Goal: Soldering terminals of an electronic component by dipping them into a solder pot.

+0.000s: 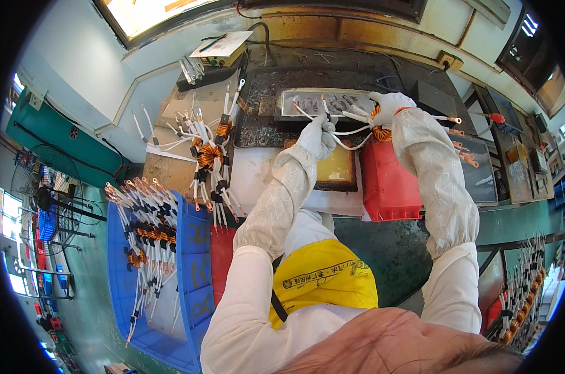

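Both my hands wear white gloves and hold one copper-wound coil [381,132] with white leads. My left hand [318,138] is closed round a white lead [353,131], in front of a rectangular trough [295,112] with a silvery, dark-streaked surface. A bare lead end rises over that trough. My right hand [393,105] grips the coil from behind, past the trough's right end. Its fingers are partly hidden by the coil and leads. Below the coil stands a red plastic bin [391,184]. A square tray of yellow material [337,167] lies under my left wrist.
More coils with leads [209,156] are heaped on the bench at left. A blue crate [195,249] holds several others. Copper lugs [465,154] stick out right of my right forearm. A board with pliers [221,45] rests on a box at the back. A fan [45,198] stands far left.
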Demonstrator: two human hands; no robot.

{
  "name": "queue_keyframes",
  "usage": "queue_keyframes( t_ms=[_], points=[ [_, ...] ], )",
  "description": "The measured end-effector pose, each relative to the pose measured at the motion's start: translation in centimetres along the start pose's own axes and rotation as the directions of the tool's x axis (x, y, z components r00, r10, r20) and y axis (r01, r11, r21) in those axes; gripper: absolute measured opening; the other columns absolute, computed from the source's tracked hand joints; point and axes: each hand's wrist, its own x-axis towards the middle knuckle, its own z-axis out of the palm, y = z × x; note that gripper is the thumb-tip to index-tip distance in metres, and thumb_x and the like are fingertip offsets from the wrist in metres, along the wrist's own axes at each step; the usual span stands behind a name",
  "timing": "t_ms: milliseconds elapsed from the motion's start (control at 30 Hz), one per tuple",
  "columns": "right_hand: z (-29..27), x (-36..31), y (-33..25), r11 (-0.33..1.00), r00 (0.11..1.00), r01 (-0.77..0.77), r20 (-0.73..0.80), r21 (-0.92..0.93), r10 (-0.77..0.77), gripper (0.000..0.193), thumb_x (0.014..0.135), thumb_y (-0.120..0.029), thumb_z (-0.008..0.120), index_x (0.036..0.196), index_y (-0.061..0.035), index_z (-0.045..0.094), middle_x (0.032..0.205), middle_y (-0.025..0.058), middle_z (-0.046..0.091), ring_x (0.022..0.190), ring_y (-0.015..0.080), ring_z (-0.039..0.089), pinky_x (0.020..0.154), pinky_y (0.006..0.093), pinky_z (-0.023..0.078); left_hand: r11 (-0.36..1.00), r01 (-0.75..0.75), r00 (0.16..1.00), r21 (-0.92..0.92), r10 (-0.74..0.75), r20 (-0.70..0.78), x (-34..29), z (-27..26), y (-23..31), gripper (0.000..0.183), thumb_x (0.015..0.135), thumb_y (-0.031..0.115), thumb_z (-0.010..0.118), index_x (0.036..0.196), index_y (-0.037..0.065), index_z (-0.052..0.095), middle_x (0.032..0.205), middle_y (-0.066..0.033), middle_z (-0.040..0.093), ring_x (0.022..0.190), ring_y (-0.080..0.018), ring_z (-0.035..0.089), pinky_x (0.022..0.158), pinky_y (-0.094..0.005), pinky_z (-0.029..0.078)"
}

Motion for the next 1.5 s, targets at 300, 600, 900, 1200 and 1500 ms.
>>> queue_keyframes(
  t_ms=[300, 600, 900, 1200, 1500],
  points=[
    [-0.2, -0.3, 0.2, 1.0, 1.0, 0.007, -0.003, 0.022, -0.007, 0.084, 0.069, -0.047, 0.075, 0.144, -0.0244, 0.045, 0.127, 0.0149, 0.063, 0.115, 0.0364, 0.061, 0.096, 0.0448, 0.05, 1.0, -0.007, 0.999, -0.012, 0.007, -0.052, 0.3, 0.3, 0.4, 0.035, 0.102, 0.037, 0.052, 0.104, 0.002, 0.057, 0.06, 0.01, 0.045, 0.041, -0.0005, 0.029, 0.037, -0.0169, 0.024],
    [-0.8, -1.0, -0.4, 0.999, 1.0, -0.015, 0.02, 0.03, 0.014, 0.083, 0.07, -0.04, 0.076, 0.145, -0.0211, 0.046, 0.128, 0.0149, 0.063, 0.118, 0.0327, 0.06, 0.097, 0.0436, 0.05, 1.0, 0.0, 0.997, -0.009, 0.0, -0.071, 0.8, -0.1, 0.4, 0.035, 0.102, 0.036, 0.051, 0.105, 0.002, 0.056, 0.059, 0.0114, 0.047, 0.041, -0.0001, 0.031, 0.036, -0.0174, 0.024],
    [-0.6, -0.7, -0.4, 1.0, 1.0, -0.011, 0.009, 0.012, 0.011, 0.081, 0.071, -0.04, 0.076, 0.144, -0.0212, 0.047, 0.127, 0.0143, 0.064, 0.117, 0.0327, 0.061, 0.097, 0.0438, 0.05, 0.999, 0.003, 0.995, -0.044, -0.007, -0.097, 0.7, 0.2, 0.7, 0.035, 0.103, 0.035, 0.05, 0.105, 0.001, 0.056, 0.06, 0.0112, 0.047, 0.04, 0.0001, 0.03, 0.036, -0.0173, 0.024],
    [-0.7, -0.8, -0.3, 1.0, 1.0, -0.002, -0.003, 0.025, 0.002, 0.08, 0.07, -0.04, 0.075, 0.143, -0.0207, 0.048, 0.126, 0.0147, 0.064, 0.117, 0.0327, 0.061, 0.097, 0.0435, 0.05, 1.0, -0.018, 0.997, -0.024, 0.016, -0.077, 0.7, 0.0, 0.6, 0.035, 0.103, 0.034, 0.05, 0.107, -0.001, 0.056, 0.061, 0.0103, 0.048, 0.041, 0.0001, 0.033, 0.035, -0.017, 0.025],
    [0.2, 0.1, 0.3, 1.0, 1.0, 0.011, -0.015, 0.025, -0.011, 0.082, 0.068, -0.046, 0.074, 0.142, -0.0242, 0.048, 0.125, 0.0143, 0.065, 0.113, 0.0361, 0.062, 0.094, 0.0447, 0.051, 1.0, -0.018, 0.998, -0.011, 0.017, -0.06, 0.7, 0.0, 0.6, 0.036, 0.103, 0.034, 0.05, 0.107, -0.001, 0.057, 0.061, 0.0099, 0.048, 0.041, -0.0003, 0.033, 0.035, -0.0175, 0.026]
  ],
)
